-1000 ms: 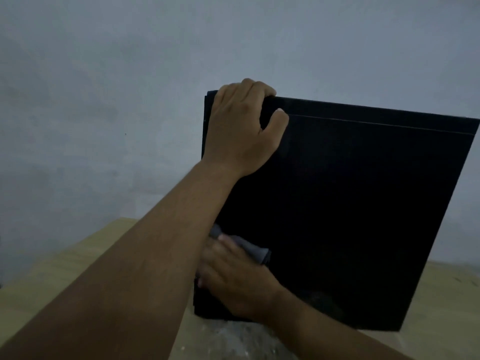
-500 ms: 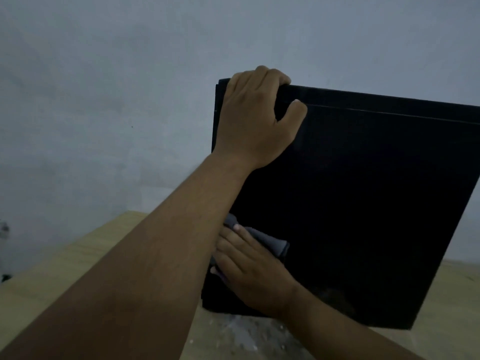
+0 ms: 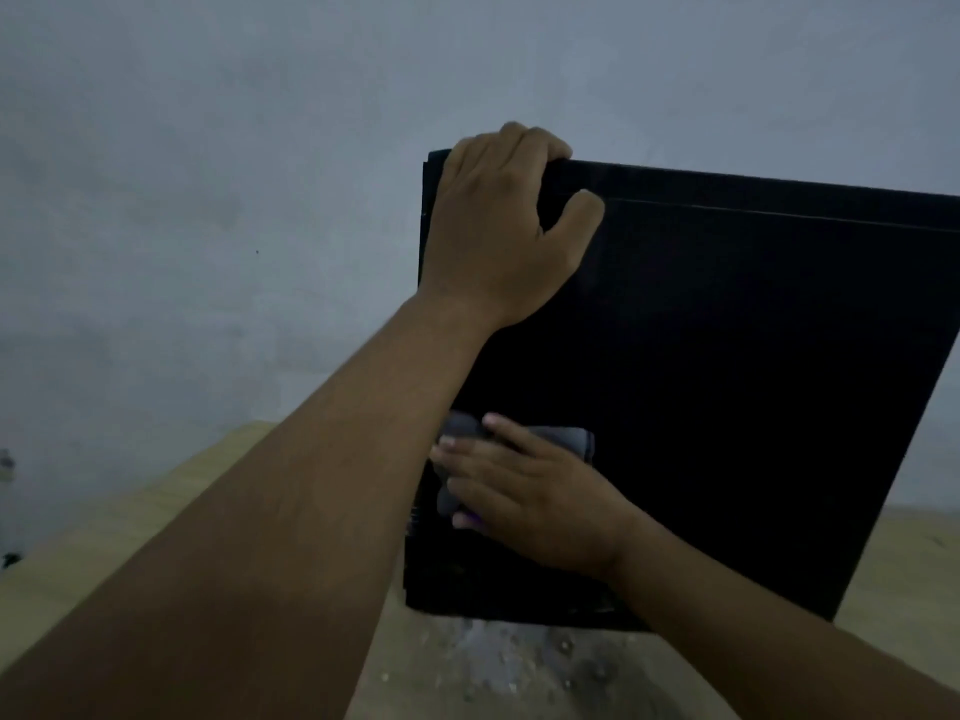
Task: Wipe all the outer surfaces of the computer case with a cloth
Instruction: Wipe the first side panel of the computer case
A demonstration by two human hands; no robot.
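Black case (image 3: pixel 727 381) stands on the wooden table (image 3: pixel 156 511). My left hand (image 3: pixel 509 226) grips its top corner, evidently to steady it; my flat right hand (image 3: pixel 535 501) presses the cloth (image 3: pixel 563 439) low on its side.

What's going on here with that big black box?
A person is cleaning a black computer case that stands on a wooden table. The left hand grips its top edge near the corner to steady it, while the right hand presses a grey cloth flat against the lower part of the side panel facing the camera.
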